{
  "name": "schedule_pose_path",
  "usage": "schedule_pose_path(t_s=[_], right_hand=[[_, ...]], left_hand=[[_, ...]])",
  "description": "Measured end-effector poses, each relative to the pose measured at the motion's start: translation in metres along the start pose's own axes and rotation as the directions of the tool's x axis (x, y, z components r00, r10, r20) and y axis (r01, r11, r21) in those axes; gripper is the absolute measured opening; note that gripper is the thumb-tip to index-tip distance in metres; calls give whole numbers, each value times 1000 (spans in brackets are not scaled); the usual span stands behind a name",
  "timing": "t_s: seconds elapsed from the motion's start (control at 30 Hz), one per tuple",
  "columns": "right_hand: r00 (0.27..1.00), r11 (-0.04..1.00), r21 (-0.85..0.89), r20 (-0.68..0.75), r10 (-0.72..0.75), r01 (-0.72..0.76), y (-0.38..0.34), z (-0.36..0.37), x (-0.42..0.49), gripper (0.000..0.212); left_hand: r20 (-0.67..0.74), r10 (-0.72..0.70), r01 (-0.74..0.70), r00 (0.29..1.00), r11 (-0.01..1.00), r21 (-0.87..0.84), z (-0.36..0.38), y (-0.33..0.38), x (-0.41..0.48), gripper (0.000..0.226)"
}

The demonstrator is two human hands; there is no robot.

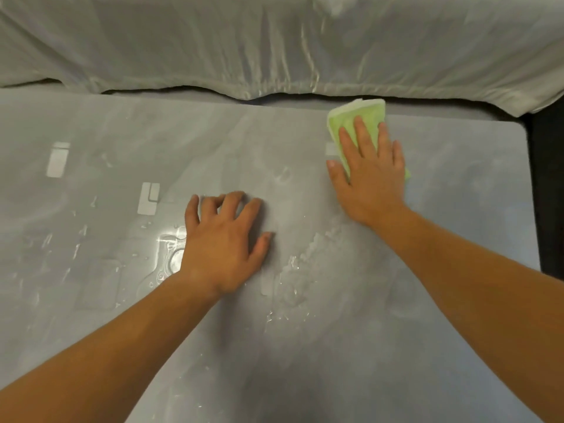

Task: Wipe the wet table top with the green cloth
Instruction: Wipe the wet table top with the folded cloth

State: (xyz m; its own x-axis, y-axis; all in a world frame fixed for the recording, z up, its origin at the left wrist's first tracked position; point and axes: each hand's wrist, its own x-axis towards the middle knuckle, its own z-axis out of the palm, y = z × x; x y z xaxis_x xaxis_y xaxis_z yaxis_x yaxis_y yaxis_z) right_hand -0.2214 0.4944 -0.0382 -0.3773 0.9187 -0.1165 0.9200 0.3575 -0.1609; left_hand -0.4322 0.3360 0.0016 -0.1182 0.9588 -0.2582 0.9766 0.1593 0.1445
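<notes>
Cloth (367, 114) under flat right hand (370, 178) on wet table top (457, 215)

1. Soft, even, moderately bright light; shadows are faint.
2. Rectangular white glare patches glint off the wet counter (335, 346), strongest left of centre.
3. Wide-angle distortion bends the edges; detail is slightly soft throughout.

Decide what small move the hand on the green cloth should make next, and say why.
Probably draw the green cloth toward the body and leftward under the right hand: it sits near the far edge of the table top, while water droplets and a puddle lie nearer, beside the left hand.
</notes>
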Motion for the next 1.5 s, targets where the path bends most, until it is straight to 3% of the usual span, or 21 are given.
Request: schedule_pose_path(t_s=[0.13,0.17,0.27,0.33,0.47,0.53,0.67,0.73,0.9,0.93,1.03,1.1,1.27,1.33,1.43,1.5], right_hand=[[914,916,-53,111,-391,398,-1,5,-47,61],[915,917,-60,120,-385,394,4,3,-39,62],[995,996,-6,55,-84,85,-6,-1,11,69],[999,1000,6,32,-2,2,-33,1,20,69],[946,946,-21,50,-322,323,-69,15,-34,62],[942,944,-23,82,-326,329,-68,15,-31,63],[996,996,-22,18,-87,88,-80,10,35,64],[998,998,-31,-19,-57,57,-101,14,35,63],[937,934,-89,85,-338,345,-94,22,-51,61],[941,939,-90,102,-323,332,-83,19,-50,63],[995,996,-55,73,-66,70,-70,14,-34,67],[998,999,-41,51,21,-19,-88,17,-51,67],[933,941,-51,157,-323,334,-85,24,-146,60],[970,970,-83,108,-219,229,-65,22,-135,60],[990,991,-18,48,134,-133,-67,23,-120,66],[988,988,-8,15,151,-151,-95,31,-149,67]], left_hand=[[8,17,-17,1000,1000,0,-4,-7,9,59],[10,23,-23,1000,1000,-7,-5,-10,11,59],[-8,35,-35,999,999,-21,-7,-21,16,58],[-8,16,-16,1000,1000,-19,-7,-30,18,59],[18,-29,29,999,999,-38,-9,-50,14,61],[34,-21,22,999,999,-34,-9,-60,6,63],[49,26,-24,998,999,-35,-4,-72,-1,65],[41,42,-39,998,998,-54,-3,-76,1,64],[58,89,-84,994,993,-82,-5,-84,-2,64],[55,108,-102,993,991,-92,-5,-85,-4,63],[30,176,-172,984,979,-110,-2,-87,-18,59],[28,189,-184,982,975,-123,1,-86,-32,57],[54,254,-249,966,965,-86,11,-81,-62,60],[43,273,-269,961,960,-79,13,-81,-69,59],[41,289,-285,956,954,-90,14,-80,-77,59],[47,296,-292,954,953,-82,16,-80,-83,59]])
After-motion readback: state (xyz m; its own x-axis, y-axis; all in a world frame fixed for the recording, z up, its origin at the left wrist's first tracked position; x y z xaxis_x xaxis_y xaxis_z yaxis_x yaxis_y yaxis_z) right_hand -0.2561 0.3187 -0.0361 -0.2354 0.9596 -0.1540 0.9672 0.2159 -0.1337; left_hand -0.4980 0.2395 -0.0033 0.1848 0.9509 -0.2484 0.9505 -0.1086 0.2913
